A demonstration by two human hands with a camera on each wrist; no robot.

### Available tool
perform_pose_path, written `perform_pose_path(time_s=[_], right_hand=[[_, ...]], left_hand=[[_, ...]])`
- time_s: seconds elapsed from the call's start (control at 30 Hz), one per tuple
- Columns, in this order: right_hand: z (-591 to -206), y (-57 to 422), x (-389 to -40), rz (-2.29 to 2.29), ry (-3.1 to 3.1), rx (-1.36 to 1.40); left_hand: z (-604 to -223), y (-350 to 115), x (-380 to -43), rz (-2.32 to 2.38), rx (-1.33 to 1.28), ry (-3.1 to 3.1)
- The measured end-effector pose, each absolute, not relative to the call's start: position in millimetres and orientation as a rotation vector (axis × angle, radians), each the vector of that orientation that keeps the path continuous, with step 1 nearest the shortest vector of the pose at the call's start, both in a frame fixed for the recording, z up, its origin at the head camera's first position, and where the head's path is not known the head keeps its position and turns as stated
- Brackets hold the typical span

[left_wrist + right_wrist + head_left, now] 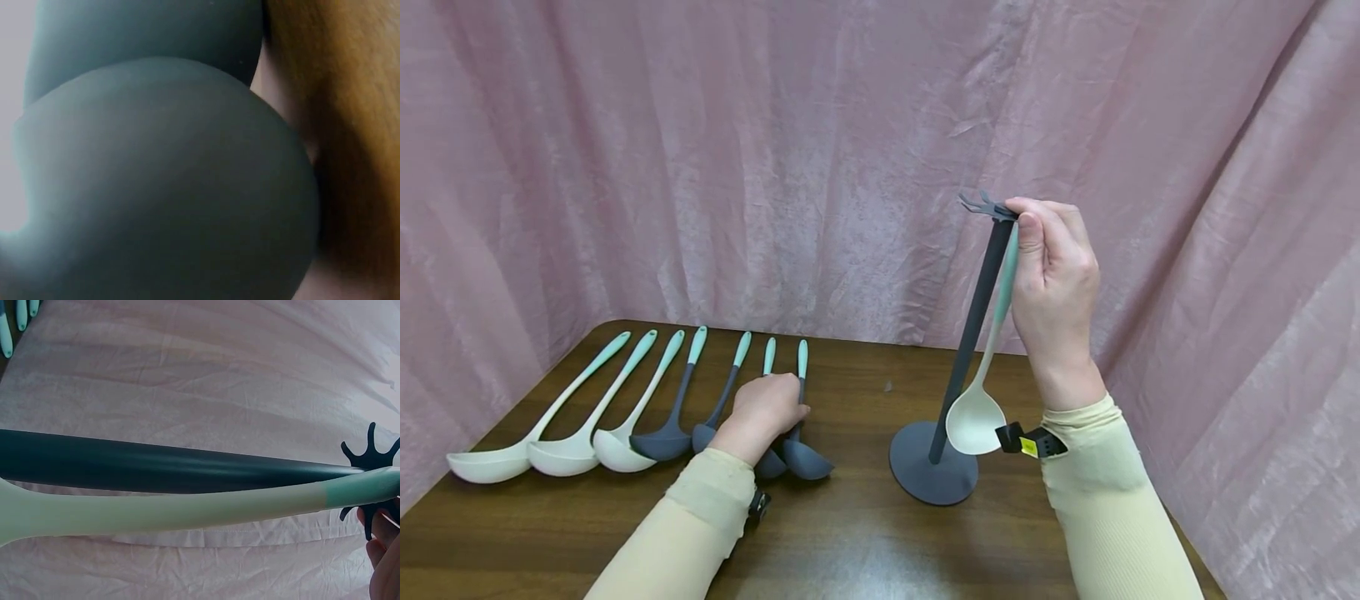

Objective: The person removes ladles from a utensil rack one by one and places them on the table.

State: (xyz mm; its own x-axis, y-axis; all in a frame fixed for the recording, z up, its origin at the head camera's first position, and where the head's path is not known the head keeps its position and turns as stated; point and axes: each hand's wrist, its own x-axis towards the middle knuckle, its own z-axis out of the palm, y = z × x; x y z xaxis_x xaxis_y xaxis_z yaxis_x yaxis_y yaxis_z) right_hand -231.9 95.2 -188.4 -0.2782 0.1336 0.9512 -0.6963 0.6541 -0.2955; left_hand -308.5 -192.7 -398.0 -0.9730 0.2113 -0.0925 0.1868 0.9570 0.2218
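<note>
My right hand pinches the mint handle top of a white ladle at the dark hook ring of a stand. This ladle hangs bowl-down beside the stand's post; whether its handle sits on a hook is hidden by the fingers. In the right wrist view the handle crosses the ring. My left hand grips the rightmost dark grey ladle on the table, its thumb across the handle; most fingers are hidden. Another dark ladle lies partly beneath this hand. The left wrist view shows a dark bowl up close.
Three white ladles with mint handles lie in a row at the left of the wooden table, followed by dark ones. The stand's round base rests right of them. A pink curtain hangs behind and at the sides.
</note>
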Motion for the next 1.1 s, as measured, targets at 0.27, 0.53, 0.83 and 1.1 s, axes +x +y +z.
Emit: perform_pose_path(time_s=[0.27,0.53,0.83,1.1], right_hand=[[-186.2,94.3,-229.1,0.855,-1.678,0.477],[-183.2,91.3,-226.8,0.843,-1.689,0.488],[-185.5,91.6,-229.0,0.839,-1.696,0.488],[-189.4,92.4,-232.1,0.853,-1.680,0.477]], left_hand=[[-388.3,-192.7,-306.2,0.339,0.304,3.035],[-375.5,-190.5,-299.0,0.345,0.370,3.119],[-359.5,-178.6,-283.5,0.424,0.459,3.201],[-348.5,-172.8,-275.3,0.457,0.486,3.229]])
